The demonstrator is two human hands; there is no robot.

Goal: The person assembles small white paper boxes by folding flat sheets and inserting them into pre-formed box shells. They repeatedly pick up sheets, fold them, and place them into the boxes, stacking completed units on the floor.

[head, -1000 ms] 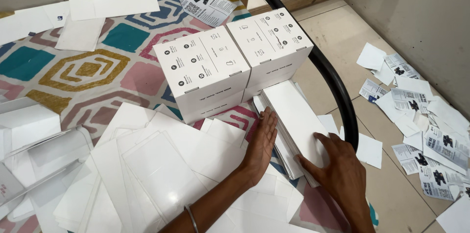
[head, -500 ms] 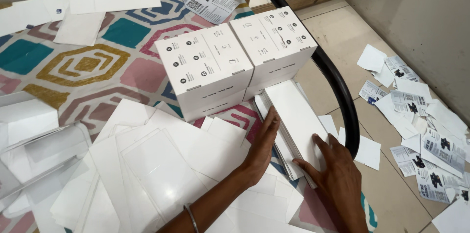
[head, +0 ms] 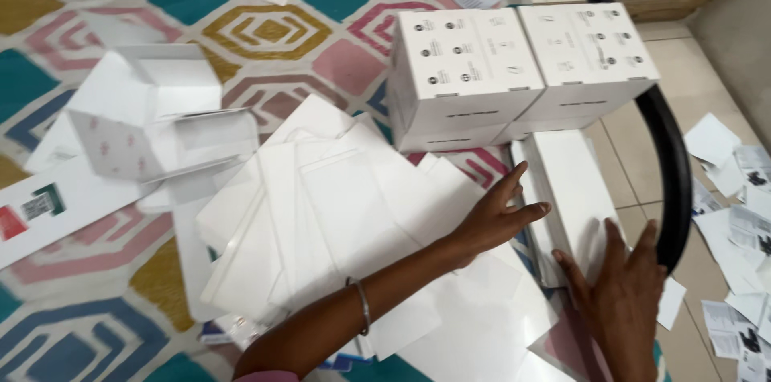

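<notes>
So I've got a flat white box (head: 572, 197) lying on the floor mat (head: 265, 28), right in front of the stacked white cartons (head: 514, 69). My left hand (head: 494, 217) is spread open with the fingers against the box's left edge, not gripping anything, just bracing it. My right hand (head: 622, 285) is laid flat and open on the near end of the box, palm down, also holding nothing, just pressing.

If you're squaring up a box like this, I reckon the trick is to keep both palms flat and push evenly from side and end, so it slides straight instead of skewing. Don't pinch the lid, thin card dents easily.

The loose white sheets (head: 353, 221) under my left wrist look slippery, so I'd lean on the box, not the paper. The black hoop (head: 671, 165) curves just beside the box on the right and could catch the corner. There's also a half-folded carton (head: 161, 121) well off to the left and leaflets (head: 739, 213) scattered on the tiles.
</notes>
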